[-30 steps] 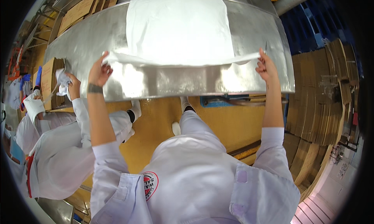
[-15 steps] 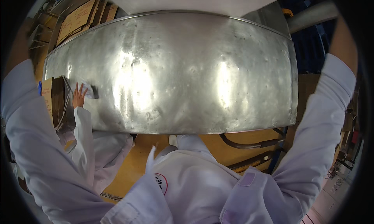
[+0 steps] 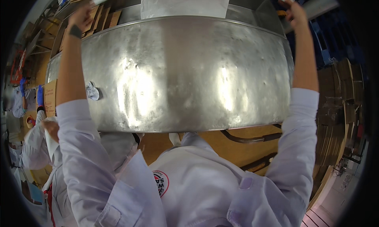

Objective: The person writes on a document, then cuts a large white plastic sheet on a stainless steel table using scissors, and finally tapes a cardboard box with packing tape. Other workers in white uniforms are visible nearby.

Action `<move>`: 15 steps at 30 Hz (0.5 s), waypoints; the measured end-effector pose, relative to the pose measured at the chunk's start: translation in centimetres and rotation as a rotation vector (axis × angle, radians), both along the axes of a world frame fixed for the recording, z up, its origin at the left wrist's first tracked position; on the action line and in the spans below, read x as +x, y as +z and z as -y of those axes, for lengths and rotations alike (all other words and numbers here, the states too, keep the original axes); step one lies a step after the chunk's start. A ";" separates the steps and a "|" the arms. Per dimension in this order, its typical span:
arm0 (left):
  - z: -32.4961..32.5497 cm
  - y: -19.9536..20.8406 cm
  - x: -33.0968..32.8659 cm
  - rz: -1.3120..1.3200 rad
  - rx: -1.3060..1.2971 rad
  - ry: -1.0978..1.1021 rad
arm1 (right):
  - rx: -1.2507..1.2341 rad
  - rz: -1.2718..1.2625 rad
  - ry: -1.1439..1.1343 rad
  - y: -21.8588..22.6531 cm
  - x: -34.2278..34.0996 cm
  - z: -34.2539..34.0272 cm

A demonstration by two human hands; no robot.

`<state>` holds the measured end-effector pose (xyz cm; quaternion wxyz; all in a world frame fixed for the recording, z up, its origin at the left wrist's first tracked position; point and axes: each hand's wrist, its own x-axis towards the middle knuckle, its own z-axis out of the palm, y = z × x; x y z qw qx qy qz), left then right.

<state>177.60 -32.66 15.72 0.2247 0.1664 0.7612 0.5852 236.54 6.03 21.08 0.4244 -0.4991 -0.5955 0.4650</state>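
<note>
Both my arms are raised and reach forward, wide apart, over the far side of a dented metal table [image 3: 189, 77]. My left hand [image 3: 81, 17] is closed on the left end of a wide white sheet [image 3: 183, 3]. On the far right, my right hand [image 3: 295, 13] grips the sheet's other end. The middle of the sheet hangs behind the table's far edge; its upper part runs out of the picture, and whether it is a bag or a flat sheet I cannot tell. A crumpled white wad [image 3: 92, 91] lies on the table's left side.
Flattened cardboard [image 3: 112, 20] stands behind the table at the far left. Another person's hand [image 3: 51, 129] and white sleeve are close at my left. Stacked cardboard [image 3: 331, 128] is on the right, with blue pallets [image 3: 331, 39] beyond. A curved metal bar [image 3: 244, 138] sits below the table's near edge.
My hands have come inward into view, and the sheet's middle has dropped behind the table's far edge. The other person's hand has left the wad and drawn back toward the near left.
</note>
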 end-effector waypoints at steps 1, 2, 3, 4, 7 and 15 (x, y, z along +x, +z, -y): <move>1.4 -2.5 0.8 0.038 -0.007 -0.003 | -0.047 0.001 -0.006 -2.9 0.0 0.9; 3.0 -4.8 1.8 0.078 -0.014 -0.005 | -0.095 0.004 -0.011 -5.7 0.3 2.2; 3.8 -7.5 3.9 0.068 -0.068 0.064 | -0.098 0.001 0.026 -9.7 0.7 3.2; 4.1 -9.6 6.1 0.060 -0.111 0.123 | -0.090 -0.002 0.054 -12.5 1.8 4.7; 6.8 -15.4 8.5 0.174 -0.096 0.164 | -0.351 -0.041 -0.039 -18.3 3.1 9.1; 13.4 -27.5 12.7 0.257 -0.178 0.264 | -0.526 -0.001 -0.173 -28.8 5.9 17.3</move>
